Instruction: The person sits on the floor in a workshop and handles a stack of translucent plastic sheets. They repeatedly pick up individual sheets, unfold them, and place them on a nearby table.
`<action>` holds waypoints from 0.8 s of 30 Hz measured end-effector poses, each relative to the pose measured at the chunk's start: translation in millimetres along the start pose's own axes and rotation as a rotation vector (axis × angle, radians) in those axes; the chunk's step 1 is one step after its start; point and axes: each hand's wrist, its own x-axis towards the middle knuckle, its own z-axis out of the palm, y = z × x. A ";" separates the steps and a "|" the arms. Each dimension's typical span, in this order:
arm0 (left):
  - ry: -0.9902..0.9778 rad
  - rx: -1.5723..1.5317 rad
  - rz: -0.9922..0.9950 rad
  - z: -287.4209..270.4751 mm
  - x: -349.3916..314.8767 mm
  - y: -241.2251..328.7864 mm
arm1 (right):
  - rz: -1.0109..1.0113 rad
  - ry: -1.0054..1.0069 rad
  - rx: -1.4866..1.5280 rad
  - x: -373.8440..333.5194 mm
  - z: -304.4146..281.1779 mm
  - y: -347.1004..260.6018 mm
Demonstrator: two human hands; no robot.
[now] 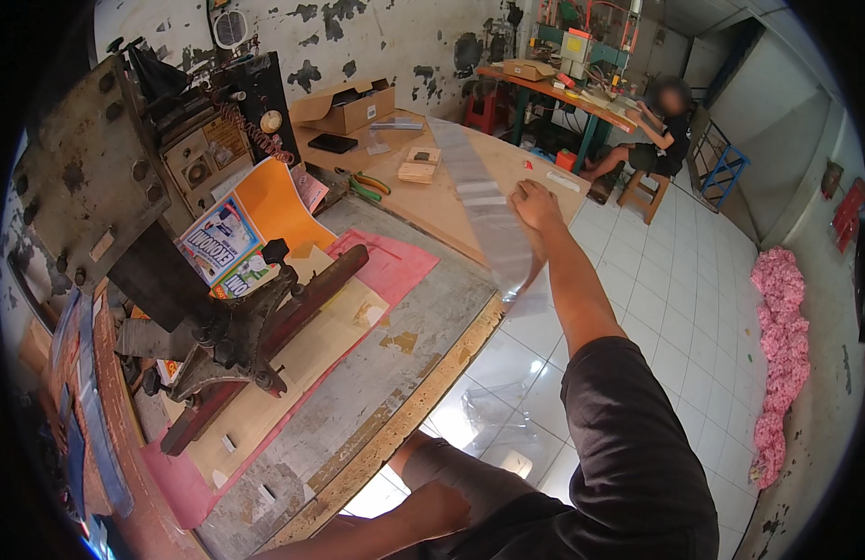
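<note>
My right hand (538, 205) reaches over the wooden table, fingers curled down at the right edge of a long clear plastic strip (481, 191). The strip lies flat along the table, and its near end droops over the edge. My left hand (439, 509) rests closed like a fist by my thigh, and nothing shows in it. Left of it stands a heavy metal press with a long dark red bar (264, 359). Under the bar lie a pale board (331, 341) and a pink sheet (409, 266) on the worn grey bench top (432, 327).
Pliers (369, 185), a phone (333, 143), small wooden blocks (418, 165) and a cardboard box (356, 107) lie on the wooden table. Loose clear plastic (502, 415) is on the tiled floor. A seated person (670, 131) works at another bench. A pink bundle (780, 364) stands by the right wall.
</note>
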 end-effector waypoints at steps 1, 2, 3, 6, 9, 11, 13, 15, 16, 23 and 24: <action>0.010 0.008 0.009 1.8 0.2 -0.4 | -0.005 0.007 0.000 0.3 0.9 0.9; 0.020 0.015 0.016 2.0 0.2 -0.3 | -0.012 0.013 0.000 0.5 0.9 0.6; 0.050 0.003 0.025 1.1 -0.7 -0.4 | -0.011 0.012 0.010 0.5 1.0 0.2; 0.095 -0.007 0.049 -3.3 -3.1 -0.4 | -0.009 0.007 0.020 0.5 1.6 0.0; 0.061 0.030 0.071 -3.3 -2.5 -1.4 | -0.009 -0.001 -0.002 1.4 0.1 0.6; 0.051 0.047 0.084 0.8 -2.2 -2.8 | -0.003 -0.009 -0.008 0.8 -1.1 -0.1; 0.059 0.008 0.047 1.2 -1.9 -2.4 | 0.000 -0.018 -0.010 -0.7 -2.3 -1.6; 0.076 -0.020 0.031 3.2 -2.3 -3.1 | 0.008 -0.054 -0.013 -1.7 -4.7 -5.2; 0.088 -0.029 0.034 6.3 -2.6 -4.7 | 0.014 -0.085 -0.015 -1.5 -6.1 -7.2; 0.101 -0.044 -0.002 1.1 -3.0 -2.0 | 0.003 -0.008 -0.003 -1.1 -2.9 -0.5; 0.074 -0.044 -0.001 2.4 -3.1 -2.3 | 0.001 -0.003 -0.001 -1.0 -2.2 -0.7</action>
